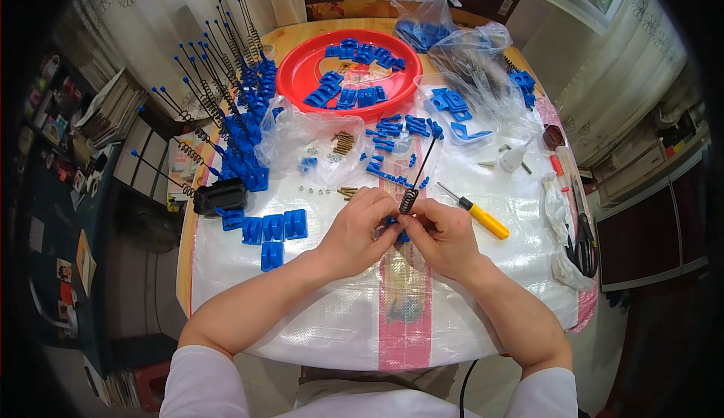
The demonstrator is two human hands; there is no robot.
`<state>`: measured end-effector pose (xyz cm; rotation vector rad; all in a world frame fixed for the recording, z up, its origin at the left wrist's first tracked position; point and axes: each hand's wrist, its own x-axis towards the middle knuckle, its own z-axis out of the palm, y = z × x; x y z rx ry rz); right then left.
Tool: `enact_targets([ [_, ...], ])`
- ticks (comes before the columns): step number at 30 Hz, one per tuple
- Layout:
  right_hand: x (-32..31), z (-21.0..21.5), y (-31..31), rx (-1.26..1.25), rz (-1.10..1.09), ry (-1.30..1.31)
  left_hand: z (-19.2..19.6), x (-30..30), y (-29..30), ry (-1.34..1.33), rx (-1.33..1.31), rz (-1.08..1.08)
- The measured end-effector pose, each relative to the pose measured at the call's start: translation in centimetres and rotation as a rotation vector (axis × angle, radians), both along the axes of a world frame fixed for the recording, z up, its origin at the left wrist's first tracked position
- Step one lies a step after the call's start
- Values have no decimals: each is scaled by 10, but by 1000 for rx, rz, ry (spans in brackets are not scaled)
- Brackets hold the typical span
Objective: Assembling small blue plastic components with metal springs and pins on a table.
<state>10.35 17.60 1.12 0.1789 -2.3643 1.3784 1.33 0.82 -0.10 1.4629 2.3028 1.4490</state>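
Both hands meet near the middle of the table, closed round the foot of a black coil spring (409, 201). From the spring a thin black rod rises, tilted to the right, with a blue tip (436, 129) on top. My left hand (360, 228) pinches from the left side, my right hand (443, 235) from the right. Between and under the fingers a little blue plastic shows; most of that piece is hidden. A screwdriver (486, 220) with a yellow handle lies right of my right hand. Left of my left arm are several loose blue blocks (273, 227).
Finished-looking spring rods on blue bases (245, 135) crowd the left edge beside a black box (219, 196). A red basin (290, 86) with blue parts stands at the back. Plastic bags (483, 64), brass screws (343, 143), small blue pieces (388, 128) and a white bottle (513, 159) lie around.
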Motion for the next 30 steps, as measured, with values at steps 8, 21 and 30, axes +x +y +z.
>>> enact_targets([
  [8, 0, -1, 1, -11, 16, -56, 1, 0, 0, 2, -1, -7],
  [21, -1, -4, 2, 15, 24, -92, 1, 0, -1, 2, -2, -14],
  [30, -1, -4, 2, 7, 23, -116, -1, 0, 0, 5, 17, -12],
])
